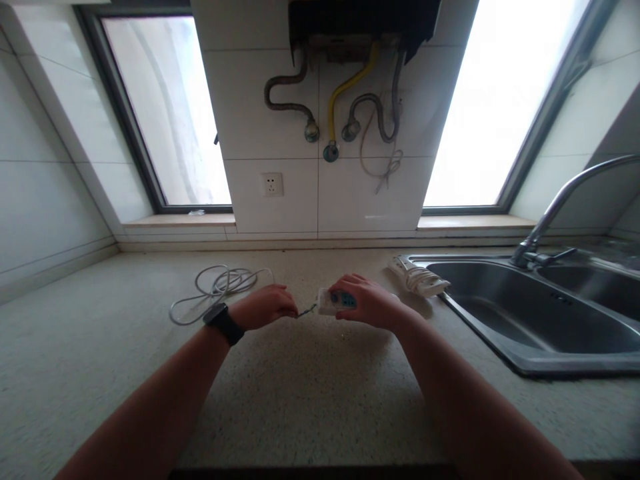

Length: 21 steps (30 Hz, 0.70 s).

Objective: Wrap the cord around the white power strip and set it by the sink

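My left hand (pixel 267 307), with a black watch on its wrist, pinches the end of a grey cable. Thin twisted wires (pixel 307 311) run from its fingertips towards the right. The cable's loose coil (pixel 225 285) lies on the counter just behind and left of that hand. Wrapped around a small white box with a blue label (pixel 345 299) is my right hand (pixel 370 303), its fingers over the top. The wires reach the left end of this box; I cannot tell whether they go into it. Both hands are close together over the middle of the counter.
A white power strip with its cord wound around it (pixel 420 276) lies by the steel sink (pixel 510 300), under a curved tap (pixel 565 200). Behind the speckled counter (pixel 290 400), the tiled wall has a socket (pixel 273 184) and hoses below a black heater (pixel 363 27).
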### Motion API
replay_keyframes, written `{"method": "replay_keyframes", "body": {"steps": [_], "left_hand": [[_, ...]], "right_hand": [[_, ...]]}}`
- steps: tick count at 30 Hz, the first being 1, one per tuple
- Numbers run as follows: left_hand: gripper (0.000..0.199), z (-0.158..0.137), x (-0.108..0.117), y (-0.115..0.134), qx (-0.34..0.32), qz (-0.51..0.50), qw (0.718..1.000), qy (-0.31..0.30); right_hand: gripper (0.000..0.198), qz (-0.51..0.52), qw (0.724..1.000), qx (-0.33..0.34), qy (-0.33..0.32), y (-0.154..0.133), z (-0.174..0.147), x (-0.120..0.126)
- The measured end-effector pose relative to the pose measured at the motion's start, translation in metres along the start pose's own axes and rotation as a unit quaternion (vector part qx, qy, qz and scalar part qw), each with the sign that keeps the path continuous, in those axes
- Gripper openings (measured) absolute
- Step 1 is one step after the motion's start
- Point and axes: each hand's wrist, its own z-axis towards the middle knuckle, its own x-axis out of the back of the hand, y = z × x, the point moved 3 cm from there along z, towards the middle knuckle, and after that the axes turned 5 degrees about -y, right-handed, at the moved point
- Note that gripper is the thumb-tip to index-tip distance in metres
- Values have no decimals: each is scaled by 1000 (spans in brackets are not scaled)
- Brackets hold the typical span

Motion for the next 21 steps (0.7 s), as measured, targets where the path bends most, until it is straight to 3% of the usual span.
{"method": "replay_keyframes", "body": {"steps": [5, 10, 17, 21], "left_hand": [[6, -6, 8, -7, 87, 95, 989, 77], [8, -10, 19, -5, 145, 124, 963, 191], [18, -15, 25, 3, 127, 183, 931, 289], [22, -19, 27, 2, 99, 182, 931, 299]], "right_hand": [[52, 38, 999, -2, -20, -4, 1, -1], [51, 100, 994, -28, -17, -6, 1, 0], [47, 155, 987, -47, 12, -3, 2, 1], [47, 165, 984, -40, 53, -4, 1, 5]]}}
